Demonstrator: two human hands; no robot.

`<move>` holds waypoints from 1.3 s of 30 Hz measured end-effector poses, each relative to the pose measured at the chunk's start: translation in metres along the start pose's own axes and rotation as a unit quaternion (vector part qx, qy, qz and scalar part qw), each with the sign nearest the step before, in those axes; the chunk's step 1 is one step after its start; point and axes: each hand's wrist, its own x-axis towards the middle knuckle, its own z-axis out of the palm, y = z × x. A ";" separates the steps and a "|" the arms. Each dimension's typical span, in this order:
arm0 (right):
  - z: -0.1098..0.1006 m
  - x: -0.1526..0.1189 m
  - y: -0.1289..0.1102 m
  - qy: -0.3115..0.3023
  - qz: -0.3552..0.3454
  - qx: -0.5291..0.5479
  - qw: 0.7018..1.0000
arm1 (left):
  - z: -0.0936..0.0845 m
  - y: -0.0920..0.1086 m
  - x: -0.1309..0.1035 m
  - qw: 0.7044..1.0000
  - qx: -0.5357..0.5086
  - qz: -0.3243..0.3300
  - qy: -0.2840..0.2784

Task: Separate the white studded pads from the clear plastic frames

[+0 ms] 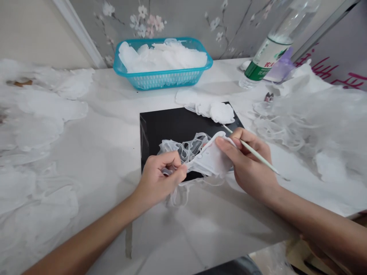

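My left hand [160,177] pinches the narrow end of a white, sheer fabric piece [213,158] with a wavy edge. The fabric is stretched across to my right hand [254,168], whose thumb and fingers are closed on its wider part. A thin pale stick [262,158] with a fine tip also lies in the right hand's grip, pointing up and left. Beneath both hands is a black board [160,126]. Looped, thin translucent strips [186,149] lie on it and trail over its front edge. Several white scalloped pieces [222,112] rest at the board's back right corner.
A blue plastic basket [164,82] full of white pieces stands against the wall. To its right are a clear bottle [266,55] with a green label and a purple item [282,67]. White fabric heaps lie at left [37,114] and right [321,118].
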 end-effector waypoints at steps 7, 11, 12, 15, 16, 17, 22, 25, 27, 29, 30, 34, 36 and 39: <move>-0.002 0.005 0.000 0.044 -0.069 -0.059 0.995 | 0.003 0.001 -0.004 0.999 -0.015 -0.007 0.035; -0.012 0.014 -0.002 0.148 -0.155 -0.135 0.967 | 0.004 -0.004 -0.001 0.972 -0.086 0.067 0.210; -0.014 0.016 -0.002 0.159 -0.160 -0.139 0.964 | 0.003 -0.005 0.000 0.957 -0.093 0.097 0.257; -0.015 0.018 -0.003 0.172 -0.172 -0.148 0.959 | -0.002 -0.002 0.000 0.944 -0.047 0.135 0.297; -0.014 0.016 -0.003 0.173 -0.180 -0.157 0.955 | -0.003 0.000 -0.001 0.960 -0.031 0.123 0.251; -0.012 0.014 -0.004 0.163 -0.187 -0.165 0.954 | -0.004 0.003 -0.002 0.979 -0.030 0.098 0.179; 0.000 -0.009 -0.008 -0.125 -0.226 -0.086 0.962 | -0.001 0.007 -0.005 0.971 -0.195 -0.057 -0.126; 0.000 -0.014 -0.006 -0.295 -0.232 -0.074 0.924 | -0.002 0.001 -0.001 0.945 -0.257 -0.111 -0.168; -0.002 -0.012 -0.004 -0.347 -0.248 -0.099 0.899 | -0.006 -0.003 0.002 0.932 -0.287 -0.129 -0.182; -0.003 -0.007 -0.003 -0.367 -0.255 -0.130 0.885 | -0.009 -0.006 0.004 0.929 -0.291 -0.122 -0.192; -0.004 -0.005 -0.003 -0.364 -0.258 -0.141 0.884 | -0.010 -0.006 0.005 0.932 -0.283 -0.122 -0.191; -0.005 0.004 -0.005 -0.294 -0.290 -0.189 0.891 | -0.011 -0.004 0.007 0.931 -0.299 -0.162 -0.131; -0.006 0.009 -0.005 -0.270 -0.302 -0.218 0.888 | -0.010 -0.002 0.008 0.919 -0.338 -0.175 -0.102; -0.009 0.016 -0.002 -0.249 -0.318 -0.229 0.886 | -0.009 -0.001 0.008 0.911 -0.360 -0.182 -0.089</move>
